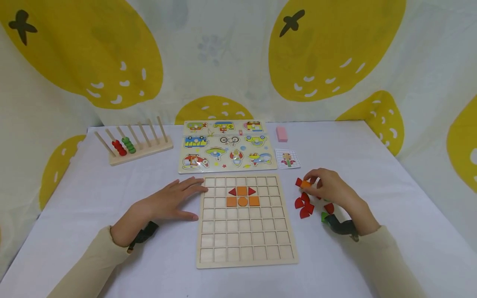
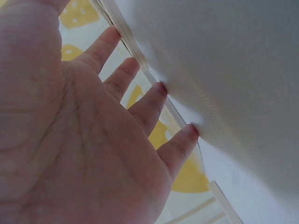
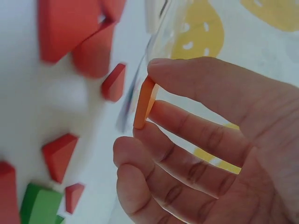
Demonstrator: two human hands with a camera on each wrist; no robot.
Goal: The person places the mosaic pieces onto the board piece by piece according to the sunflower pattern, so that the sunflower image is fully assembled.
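Observation:
My right hand (image 1: 329, 186) pinches an orange square tile (image 3: 146, 102) between thumb and fingers, over a loose group of pieces to the right of the board. Several red pieces (image 1: 304, 210) lie below and beside it, with a green piece (image 3: 39, 205) near the wrist. With fingers spread, my left hand (image 1: 173, 200) rests at the left edge of the wooden grid board (image 1: 244, 240), fingertips at its rim. On the board's upper rows sit orange squares (image 1: 242, 191), an orange circle (image 1: 242, 201) and two red triangles (image 1: 251, 191).
Behind the board lies a vehicle picture puzzle (image 1: 227, 153). A small pattern card (image 1: 287, 159) and a pink block (image 1: 281, 134) are to its right. At the back left stands a wooden peg rack (image 1: 143, 151) with red and green beads. A patterned cloth (image 1: 223, 62) hangs behind.

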